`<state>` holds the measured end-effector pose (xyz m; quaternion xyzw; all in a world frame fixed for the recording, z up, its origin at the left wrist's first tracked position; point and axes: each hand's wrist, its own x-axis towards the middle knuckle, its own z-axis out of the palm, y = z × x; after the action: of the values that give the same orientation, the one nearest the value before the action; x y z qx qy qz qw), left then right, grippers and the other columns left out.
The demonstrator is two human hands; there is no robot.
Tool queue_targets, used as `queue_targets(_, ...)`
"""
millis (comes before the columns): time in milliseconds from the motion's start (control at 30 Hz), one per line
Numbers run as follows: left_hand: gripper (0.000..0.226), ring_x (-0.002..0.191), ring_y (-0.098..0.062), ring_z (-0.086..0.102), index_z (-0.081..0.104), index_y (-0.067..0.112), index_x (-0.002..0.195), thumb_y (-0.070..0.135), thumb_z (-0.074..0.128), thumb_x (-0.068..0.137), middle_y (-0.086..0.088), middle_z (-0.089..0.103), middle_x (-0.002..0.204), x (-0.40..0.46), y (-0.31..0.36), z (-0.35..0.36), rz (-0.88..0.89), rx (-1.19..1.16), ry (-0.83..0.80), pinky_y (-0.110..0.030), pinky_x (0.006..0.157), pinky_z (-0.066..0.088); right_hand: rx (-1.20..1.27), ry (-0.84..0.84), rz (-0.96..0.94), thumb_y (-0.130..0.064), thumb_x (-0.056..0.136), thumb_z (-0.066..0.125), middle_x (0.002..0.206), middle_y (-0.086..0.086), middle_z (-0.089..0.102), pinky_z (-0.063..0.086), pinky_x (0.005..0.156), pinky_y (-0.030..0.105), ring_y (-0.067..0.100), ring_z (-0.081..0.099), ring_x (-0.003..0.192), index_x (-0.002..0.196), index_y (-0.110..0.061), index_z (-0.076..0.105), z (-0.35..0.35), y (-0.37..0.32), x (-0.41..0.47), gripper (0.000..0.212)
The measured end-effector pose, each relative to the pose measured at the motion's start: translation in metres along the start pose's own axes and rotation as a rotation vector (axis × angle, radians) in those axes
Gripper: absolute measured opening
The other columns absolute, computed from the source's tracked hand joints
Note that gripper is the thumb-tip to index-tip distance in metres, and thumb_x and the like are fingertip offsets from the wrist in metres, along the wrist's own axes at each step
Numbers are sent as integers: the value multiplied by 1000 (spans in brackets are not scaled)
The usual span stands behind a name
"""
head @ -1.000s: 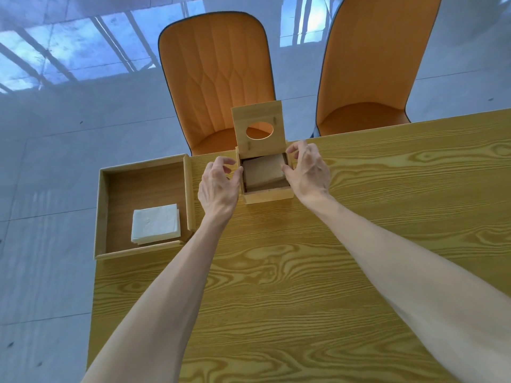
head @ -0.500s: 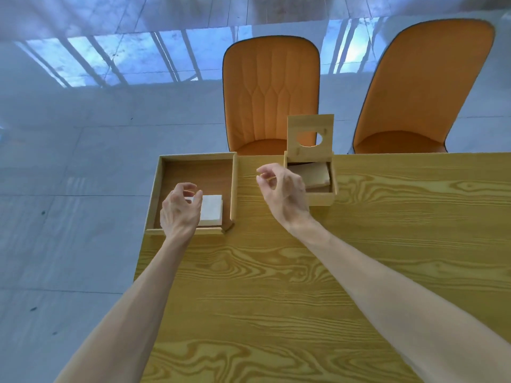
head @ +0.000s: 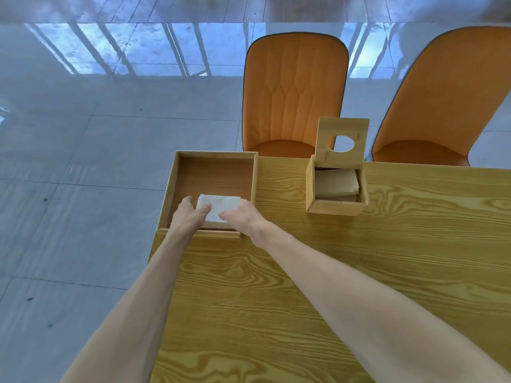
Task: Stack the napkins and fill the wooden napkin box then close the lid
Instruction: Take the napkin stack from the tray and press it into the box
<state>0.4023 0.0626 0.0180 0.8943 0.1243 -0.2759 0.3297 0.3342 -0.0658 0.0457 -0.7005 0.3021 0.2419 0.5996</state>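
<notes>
Roughly halfway I'd say: napkin box at 1 o'clock partly filled, lid up, both hands' grips, left hand and right hand, closing loosely around the last napkin stack in the tray.

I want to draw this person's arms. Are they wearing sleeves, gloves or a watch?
No. Both forearms are bare as far as the picture shows, with no sleeves. The left hand and right hand have no gloves, and no watch, bracelet or ring shows.

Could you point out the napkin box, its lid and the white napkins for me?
napkin box point(head: 333, 208): head view, front wall.
lid point(head: 351, 128): head view, upright panel above its round hole.
white napkins point(head: 219, 203): head view, top sheet between both hands.
</notes>
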Motion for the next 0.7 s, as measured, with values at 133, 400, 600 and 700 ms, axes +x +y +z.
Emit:
queue_targets(133,69,141,-33,40,27,12,154,33,59,97,-13,34,159,4,3,7,-37,10,45,-47,111,37,53,-22,43,-19,90,57,122,7,66,48,95,34,24,60,113,124,-10,61,6,2,7,35)
queue_targets(400,73,136,-34,45,29,4,152,24,67,93,-17,37,155,13,8,2,-141,-79,-34,-45,107,41,83,-29,48,-22,92,56,128,6,62,42,88,30,21,54,110,131,-10,56,3,4,7,41)
queue_targets(600,40,75,-18,64,63,-5,123,16,70,90,-15,69,107,16,3,0,-151,-172,-110,-25,57,48,107,-27,48,-21,93,57,104,4,64,46,83,30,19,58,98,110,-8,60,-3,11,8,22)
queue_targets(700,46,92,-25,65,60,-3,127,15,74,87,-15,67,111,14,-1,-2,-112,-187,-117,-29,67,52,115,0,49,-21,93,58,87,-5,54,43,78,29,18,53,94,103,-14,51,-4,13,6,14)
